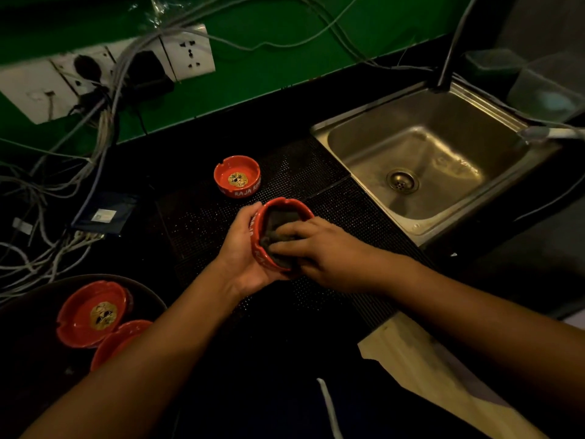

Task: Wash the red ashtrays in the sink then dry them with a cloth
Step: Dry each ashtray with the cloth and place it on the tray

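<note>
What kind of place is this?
Probably a bar's washing-up counter: a steel sink, a dotted black rubber mat beside it, and branded red ashtrays, one being wiped with a cloth.

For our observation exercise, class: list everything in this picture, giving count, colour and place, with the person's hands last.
held ashtray: one, red, over the mat
ashtray on mat: one, red, left of the sink
ashtrays on tray: two, red, bottom left
cloth: one, dark grey, inside the held ashtray
mat: black, dotted, beside the sink
sink: one, steel, right
sockets: white, on the green wall
cables: many, grey, left
left hand: grips the held ashtray
right hand: holds the cloth
</note>
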### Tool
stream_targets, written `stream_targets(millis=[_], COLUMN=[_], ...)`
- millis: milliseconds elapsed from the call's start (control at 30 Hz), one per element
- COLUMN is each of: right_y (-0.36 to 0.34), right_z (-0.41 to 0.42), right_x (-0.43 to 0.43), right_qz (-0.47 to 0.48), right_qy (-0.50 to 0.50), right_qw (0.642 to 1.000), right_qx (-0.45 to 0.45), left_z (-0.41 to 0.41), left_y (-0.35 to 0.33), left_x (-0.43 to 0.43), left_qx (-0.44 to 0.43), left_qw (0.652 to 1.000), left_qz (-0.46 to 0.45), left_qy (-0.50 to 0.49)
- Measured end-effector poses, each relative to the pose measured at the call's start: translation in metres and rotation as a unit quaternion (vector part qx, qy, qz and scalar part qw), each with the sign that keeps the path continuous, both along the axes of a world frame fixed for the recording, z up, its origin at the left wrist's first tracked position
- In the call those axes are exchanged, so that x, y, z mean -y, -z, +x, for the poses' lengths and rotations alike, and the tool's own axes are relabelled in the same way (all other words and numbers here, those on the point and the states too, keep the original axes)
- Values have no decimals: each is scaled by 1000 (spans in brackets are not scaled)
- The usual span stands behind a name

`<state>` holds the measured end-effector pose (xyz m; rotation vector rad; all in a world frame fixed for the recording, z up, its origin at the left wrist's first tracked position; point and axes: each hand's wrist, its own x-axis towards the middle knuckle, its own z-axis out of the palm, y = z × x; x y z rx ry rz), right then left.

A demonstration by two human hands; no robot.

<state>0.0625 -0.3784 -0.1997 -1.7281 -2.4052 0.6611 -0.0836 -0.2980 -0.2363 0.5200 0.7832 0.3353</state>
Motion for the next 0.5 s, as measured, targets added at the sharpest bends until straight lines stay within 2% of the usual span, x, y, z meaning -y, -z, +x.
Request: stream_targets(millis=[100,167,233,300,400,467,500], right_y=[5,5,5,1,-7,-10,-11], right_z=[-3,-8,-11,-11,-8,-5,-5], right_x=[-6,-11,-14,-16,-22,-24,-24], right_qz=[88,127,115,64,-67,-177,-220], right_qy=[8,73,131,182,223,221,229], right_qw=[995,986,976,967,967,959,941], right_qx=[38,81,131,164,103,-23,-119], left_z=[3,5,7,9,13,15,16], left_y=[-4,-4,-4,-4,-2,0,0], left_x=[3,5,5,5,9,12,12], left_qx=[-2,10,9,-4,-23,-38,-46], left_qw=[1000,1000,1000,999,996,993,993], left_qz=[-3,-3,7,29,70,91,91], left_qy=[-7,-8,-18,-23,-44,-58,-64])
